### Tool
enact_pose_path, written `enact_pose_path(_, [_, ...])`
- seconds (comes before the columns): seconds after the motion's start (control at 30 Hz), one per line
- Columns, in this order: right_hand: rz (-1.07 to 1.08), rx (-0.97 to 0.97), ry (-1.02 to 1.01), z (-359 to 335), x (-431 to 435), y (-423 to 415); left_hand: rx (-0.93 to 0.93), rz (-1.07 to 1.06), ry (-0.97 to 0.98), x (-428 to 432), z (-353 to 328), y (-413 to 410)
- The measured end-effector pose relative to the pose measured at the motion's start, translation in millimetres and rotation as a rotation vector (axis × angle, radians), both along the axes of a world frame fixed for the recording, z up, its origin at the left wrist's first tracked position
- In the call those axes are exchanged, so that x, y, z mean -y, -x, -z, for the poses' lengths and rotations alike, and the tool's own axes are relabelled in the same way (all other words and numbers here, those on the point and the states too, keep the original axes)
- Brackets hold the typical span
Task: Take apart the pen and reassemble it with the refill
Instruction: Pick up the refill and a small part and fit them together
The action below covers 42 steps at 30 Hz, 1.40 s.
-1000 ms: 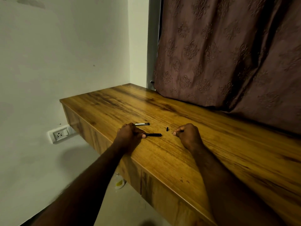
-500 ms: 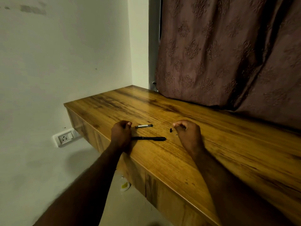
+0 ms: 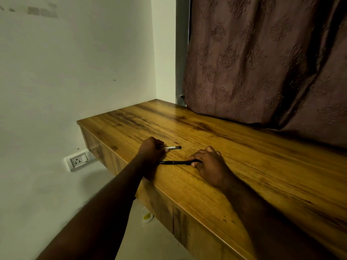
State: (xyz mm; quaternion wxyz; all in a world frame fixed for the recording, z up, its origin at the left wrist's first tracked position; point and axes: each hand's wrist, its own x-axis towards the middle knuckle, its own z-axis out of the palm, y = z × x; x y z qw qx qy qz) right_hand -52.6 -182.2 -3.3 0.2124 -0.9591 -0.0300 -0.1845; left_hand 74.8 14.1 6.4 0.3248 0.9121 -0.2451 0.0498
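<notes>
Black plastic, slim and light: that's the pen barrel (image 3: pixel 174 162), lying flat on the wooden table (image 3: pixel 253 166), close to its front edge and towards its left end. Your right hand (image 3: pixel 210 165) has its fingers curled round the barrel's right end, thumb underneath. The rest of the barrel points left, towards your other wrist.

Just behind it, nearer the back edge, lies a short pale piece (image 3: pixel 173 147) with a dark tip, probably the refill. Your left hand (image 3: pixel 151 151) is curled, fingertips at that piece's left end, but I can't tell whether they pinch it.

The barrel looks stiff and smooth, so it may roll or slip. Take it mid-length, not at the tip. The pale piece looks thin and bendy, so hold it near the end you'll feed in.
</notes>
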Motion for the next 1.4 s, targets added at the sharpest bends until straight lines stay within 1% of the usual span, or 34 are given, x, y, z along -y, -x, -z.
enact_pose_path(0.03, [0.000,-0.003,0.002,0,1,0,0.027,-0.001,-0.056,2,0,-1])
enact_pose_path(0.1, [-0.001,0.001,-0.017,-3,1,1,0.074,-0.039,-0.074,3,0,-4])
enact_pose_path(0.13, [0.007,0.030,-0.065,-4,1,2,0.109,-0.064,-0.073,4,2,-5])
enact_pose_path(0.23, [0.102,0.201,-0.350,-10,3,4,0.146,-0.133,-0.119,7,4,-3])
enact_pose_path(0.27, [0.143,0.246,-0.450,-10,4,5,0.137,-0.154,-0.091,6,4,-2])
enact_pose_path(0.33, [0.199,0.280,-0.625,-12,5,8,0.100,-0.197,0.080,3,4,3])
enact_pose_path(0.4, [0.205,0.279,-0.701,-13,6,9,0.115,-0.246,0.311,0,5,15])
enact_pose_path(0.47, [0.169,0.252,-0.750,-14,7,11,0.172,-0.202,0.462,4,5,39])
enact_pose_path(0.5, [0.147,0.234,-0.791,-14,5,13,0.203,-0.148,0.485,7,6,53])
enact_pose_path(0.6, [0.090,0.163,-0.881,-15,-6,17,0.278,-0.008,0.480,13,14,80])
enact_pose_path(0.77, [-0.004,0.039,-0.945,-14,-13,30,0.311,0.100,0.416,21,16,96])
enact_pose_path(0.93, [0.036,0.073,-1.023,-14,-6,41,0.347,0.158,0.299,31,14,98])
enact_pose_path(1.0, [0.053,0.078,-1.062,-15,-4,42,0.313,0.144,0.297,39,8,99])
enact_pose_path(1.07, [0.043,0.085,-1.103,-16,-2,43,0.215,0.114,0.372,46,1,103])
enact_pose_path(1.17, [0.024,0.096,-1.123,-16,5,41,-0.023,0.146,0.560,55,3,107])
enact_pose_path(1.27, [0.015,0.078,-1.136,-16,11,38,-0.301,0.181,0.803,54,5,105])
enact_pose_path(1.3, [0.015,0.063,-1.139,-16,12,37,-0.338,0.170,0.835,51,4,103])
enact_pose_path(1.4, [0.018,0.038,-1.120,-13,12,34,-0.323,0.152,0.805,46,6,98])
